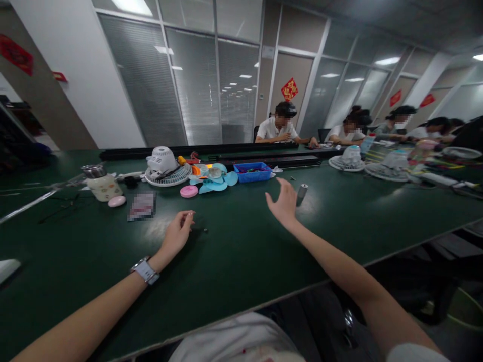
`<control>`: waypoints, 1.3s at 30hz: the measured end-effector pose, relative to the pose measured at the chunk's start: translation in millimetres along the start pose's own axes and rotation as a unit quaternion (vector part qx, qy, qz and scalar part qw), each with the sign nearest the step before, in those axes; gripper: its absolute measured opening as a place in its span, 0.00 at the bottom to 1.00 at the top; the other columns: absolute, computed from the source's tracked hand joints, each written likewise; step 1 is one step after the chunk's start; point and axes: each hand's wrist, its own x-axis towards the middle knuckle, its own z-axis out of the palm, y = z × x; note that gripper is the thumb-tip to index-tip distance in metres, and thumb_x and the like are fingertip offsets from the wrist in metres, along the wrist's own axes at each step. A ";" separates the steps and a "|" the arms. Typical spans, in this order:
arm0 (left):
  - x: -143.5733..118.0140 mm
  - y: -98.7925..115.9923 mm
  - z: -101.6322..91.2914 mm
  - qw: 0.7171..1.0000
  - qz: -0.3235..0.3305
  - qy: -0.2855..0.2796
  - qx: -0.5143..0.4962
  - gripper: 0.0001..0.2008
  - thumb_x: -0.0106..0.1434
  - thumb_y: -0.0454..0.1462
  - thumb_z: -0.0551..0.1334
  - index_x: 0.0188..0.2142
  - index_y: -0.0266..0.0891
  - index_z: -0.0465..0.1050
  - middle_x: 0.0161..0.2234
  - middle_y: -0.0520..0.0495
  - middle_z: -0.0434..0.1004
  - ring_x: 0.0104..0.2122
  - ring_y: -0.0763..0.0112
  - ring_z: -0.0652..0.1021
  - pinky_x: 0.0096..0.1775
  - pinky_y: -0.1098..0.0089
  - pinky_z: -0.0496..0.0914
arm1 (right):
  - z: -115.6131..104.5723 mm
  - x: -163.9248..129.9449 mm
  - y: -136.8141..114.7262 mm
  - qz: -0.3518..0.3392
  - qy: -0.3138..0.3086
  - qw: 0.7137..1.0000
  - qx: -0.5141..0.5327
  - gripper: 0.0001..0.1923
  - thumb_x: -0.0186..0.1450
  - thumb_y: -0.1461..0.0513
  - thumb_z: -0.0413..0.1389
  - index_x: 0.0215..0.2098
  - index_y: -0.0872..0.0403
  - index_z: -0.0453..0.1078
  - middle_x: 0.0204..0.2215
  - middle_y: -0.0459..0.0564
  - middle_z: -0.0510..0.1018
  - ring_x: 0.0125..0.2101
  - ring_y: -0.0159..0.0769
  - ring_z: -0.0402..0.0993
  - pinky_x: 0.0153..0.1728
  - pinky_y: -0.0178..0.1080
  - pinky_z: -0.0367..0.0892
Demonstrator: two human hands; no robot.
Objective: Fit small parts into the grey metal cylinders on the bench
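Note:
My left hand (178, 234), with a watch (145, 270) on its wrist, is low over the green table. Its fingers are curled and pressed together; whatever they may hold is hidden. Just right of its fingertips lies a tiny dark piece (206, 230), too small to name. My right hand (284, 202) is raised over the table with thumb and fingers apart and nothing between them. Close to its right side stands a grey cylinder with a pale metal top, which looks like a battery (303, 190).
Behind my hands are a blue tray (252, 174) of small parts, light-blue fan blades (217, 182), a pink disc (188, 191) and a white fan housing (163, 162). A patterned jar (104, 188) stands at left. Several people sit across the table (241, 261), near more fan parts (390, 168).

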 end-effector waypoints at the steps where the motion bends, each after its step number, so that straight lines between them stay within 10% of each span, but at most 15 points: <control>1: 0.0 0.7 0.5 1.000 -0.008 0.009 -0.005 0.27 0.64 0.55 0.51 0.48 0.36 0.71 0.33 0.44 0.79 0.28 0.66 0.77 0.31 0.68 0.70 | 3.0 -10.8 -24.4 -0.075 -0.044 0.995 0.038 0.30 0.67 0.54 0.53 0.65 0.53 0.57 0.63 0.60 0.64 0.63 0.50 0.58 0.62 0.55 0.53; 5: -0.9 2.3 1.8 0.999 -0.017 0.025 -0.024 0.23 0.65 0.53 0.52 0.46 0.37 0.70 0.32 0.45 0.78 0.27 0.68 0.76 0.32 0.68 0.70 | 33.6 -52.6 -104.2 -0.304 -0.303 0.892 0.144 0.27 0.69 0.54 0.52 0.65 0.49 0.61 0.65 0.53 0.62 0.64 0.44 0.58 0.61 0.51 0.58; 11: -1.7 -0.3 4.6 0.999 -0.007 0.024 -0.036 0.22 0.66 0.52 0.52 0.44 0.37 0.69 0.32 0.46 0.77 0.26 0.69 0.76 0.32 0.68 0.70 | 75.4 -65.0 -132.0 -0.273 -0.364 0.868 0.200 0.15 0.68 0.66 0.53 0.49 0.50 0.77 0.49 0.50 0.80 0.53 0.40 0.74 0.55 0.45 0.66; 16: -1.8 -2.1 5.2 1.000 -0.001 0.003 -0.026 0.21 0.66 0.53 0.52 0.44 0.39 0.68 0.33 0.47 0.77 0.27 0.69 0.76 0.32 0.68 0.70 | 55.7 -36.5 -90.1 -0.245 -0.310 0.895 0.207 0.18 0.66 0.69 0.54 0.49 0.46 0.77 0.44 0.46 0.82 0.44 0.39 0.79 0.49 0.44 0.70; 21: -1.9 0.5 3.7 1.000 -0.006 -0.010 -0.007 0.22 0.65 0.54 0.52 0.45 0.39 0.68 0.34 0.46 0.77 0.28 0.68 0.77 0.33 0.68 0.70 | 9.9 20.1 -0.3 -0.126 -0.106 0.985 0.042 0.15 0.69 0.61 0.52 0.49 0.50 0.77 0.47 0.52 0.81 0.46 0.45 0.78 0.50 0.46 0.67; 26: -1.1 -0.1 4.1 1.000 -0.006 -0.017 0.007 0.23 0.65 0.54 0.51 0.45 0.39 0.68 0.34 0.46 0.78 0.27 0.68 0.77 0.32 0.68 0.70 | -6.1 46.9 65.3 0.000 -0.038 0.996 -0.086 0.15 0.67 0.60 0.53 0.49 0.50 0.77 0.43 0.53 0.82 0.41 0.47 0.79 0.43 0.44 0.68; 39: -0.7 -5.0 5.5 1.000 0.008 -0.028 0.005 0.22 0.65 0.53 0.52 0.46 0.39 0.69 0.34 0.47 0.78 0.28 0.70 0.76 0.32 0.70 0.69 | 6.4 46.0 87.6 0.059 0.013 0.998 0.007 0.15 0.66 0.60 0.53 0.46 0.52 0.77 0.36 0.52 0.84 0.37 0.40 0.80 0.41 0.39 0.68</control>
